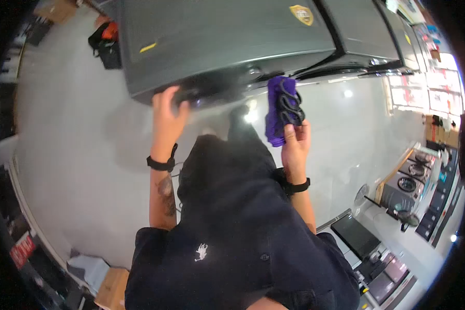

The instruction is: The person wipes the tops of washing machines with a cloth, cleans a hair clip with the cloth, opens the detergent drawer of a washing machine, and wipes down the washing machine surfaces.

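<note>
In my right hand [297, 142] is a folded purple cloth [275, 111], with a black coiled cord-like thing [290, 106] lying along it. The thumb presses on the near end of this bundle, and the fingers go behind it. My left hand [171, 116] is at the front left corner of a dark grey appliance [217, 39], thumb and fingers apart, slightly blurred. Whether its fingertips touch the casing, I cannot tell. The appliance has a gold shield sticker [301, 15] and a small yellow label [148, 47] on top.
Another dark appliance [364, 39] stands to the right in the same row. A black and orange bag [107, 45] lies on the glossy grey floor [77, 129]. At far right are several washing machines [407, 184] and a fan [364, 195]; a cardboard box [112, 288] sits behind at left.
</note>
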Action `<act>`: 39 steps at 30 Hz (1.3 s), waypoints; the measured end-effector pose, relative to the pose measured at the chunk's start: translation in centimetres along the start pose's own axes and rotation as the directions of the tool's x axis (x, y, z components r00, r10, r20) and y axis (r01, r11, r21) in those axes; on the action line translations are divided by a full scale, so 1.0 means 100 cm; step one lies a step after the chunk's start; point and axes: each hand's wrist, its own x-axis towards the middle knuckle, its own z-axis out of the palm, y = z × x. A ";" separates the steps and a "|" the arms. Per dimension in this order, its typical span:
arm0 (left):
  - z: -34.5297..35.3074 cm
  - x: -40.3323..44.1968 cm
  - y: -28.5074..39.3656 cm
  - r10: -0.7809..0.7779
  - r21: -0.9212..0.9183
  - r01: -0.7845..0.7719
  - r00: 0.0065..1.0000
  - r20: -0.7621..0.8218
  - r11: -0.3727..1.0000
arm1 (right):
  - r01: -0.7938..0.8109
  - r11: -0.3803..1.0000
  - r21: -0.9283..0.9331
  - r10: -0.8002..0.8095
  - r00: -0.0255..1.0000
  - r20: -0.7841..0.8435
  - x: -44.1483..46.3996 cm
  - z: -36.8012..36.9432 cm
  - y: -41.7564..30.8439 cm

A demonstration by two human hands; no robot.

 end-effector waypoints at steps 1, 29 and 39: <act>0.002 0.004 -0.001 -0.080 -0.031 0.080 0.997 0.002 0.996 | -0.037 0.999 -0.002 0.037 0.999 -0.014 0.000 0.004 -0.007; 0.103 0.094 0.160 -0.017 -0.589 0.449 0.805 0.593 0.672 | 0.237 0.885 -0.401 -0.020 0.880 0.475 0.156 -0.019 -0.113; 0.160 0.152 0.200 -0.062 -0.771 0.355 0.922 0.382 0.529 | -0.122 0.987 -0.101 0.115 0.991 -0.073 0.223 -0.105 -0.105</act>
